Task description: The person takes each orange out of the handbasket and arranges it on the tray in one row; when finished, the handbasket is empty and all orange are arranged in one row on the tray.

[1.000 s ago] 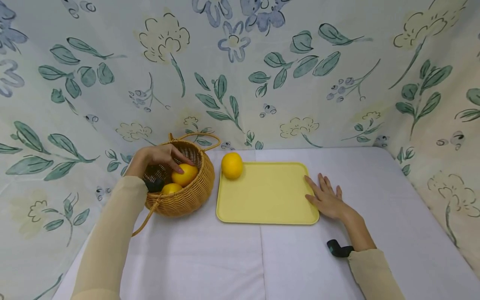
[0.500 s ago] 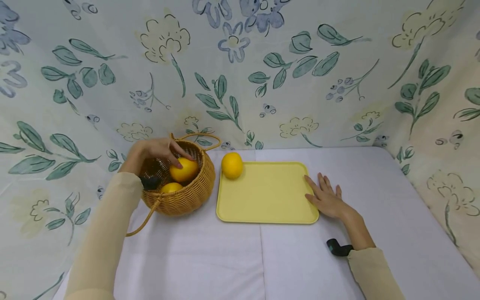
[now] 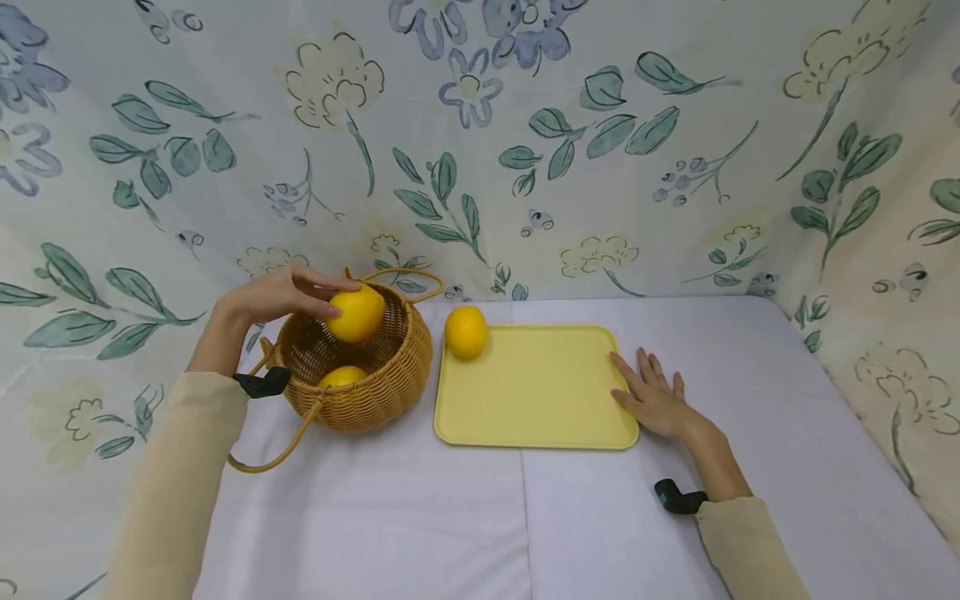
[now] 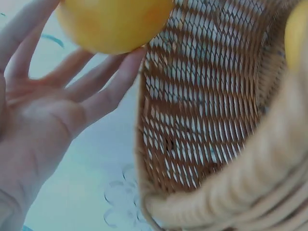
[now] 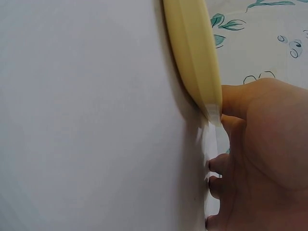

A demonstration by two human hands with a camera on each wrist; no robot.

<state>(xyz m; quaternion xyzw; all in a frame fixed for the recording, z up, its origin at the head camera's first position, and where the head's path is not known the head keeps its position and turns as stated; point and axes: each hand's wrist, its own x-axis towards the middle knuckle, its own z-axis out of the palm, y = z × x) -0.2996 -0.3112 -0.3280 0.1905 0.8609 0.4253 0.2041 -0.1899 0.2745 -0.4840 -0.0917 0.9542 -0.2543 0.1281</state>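
Observation:
My left hand (image 3: pixel 288 296) grips a round yellow-orange fruit (image 3: pixel 357 313) between thumb and fingers, up at the rim of a wicker basket (image 3: pixel 382 392). The left wrist view shows the same fruit (image 4: pixel 115 24) at the fingertips, beside the basket's woven wall (image 4: pixel 192 96). Another yellow fruit (image 3: pixel 343 376) lies inside the basket. A third, slightly oval fruit (image 3: pixel 466 332) sits on the far left corner of a yellow tray (image 3: pixel 536 387). With fingers spread, my right hand (image 3: pixel 656 398) rests at the tray's right edge; in the right wrist view its thumb touches the tray's rim (image 5: pixel 197 57).
A white cloth (image 3: pixel 420 517) covers the table. Behind it hangs a floral curtain (image 3: pixel 465 167). The basket's looped handle (image 3: pixel 277 462) droops onto the cloth at the front left, and its other handle (image 3: pixel 416 273) stands at the back.
My left hand has lifted the fruit from inside the basket up to its rim, moving up and left. The basket's front handle has swung left. The right hand and tray have stayed put.

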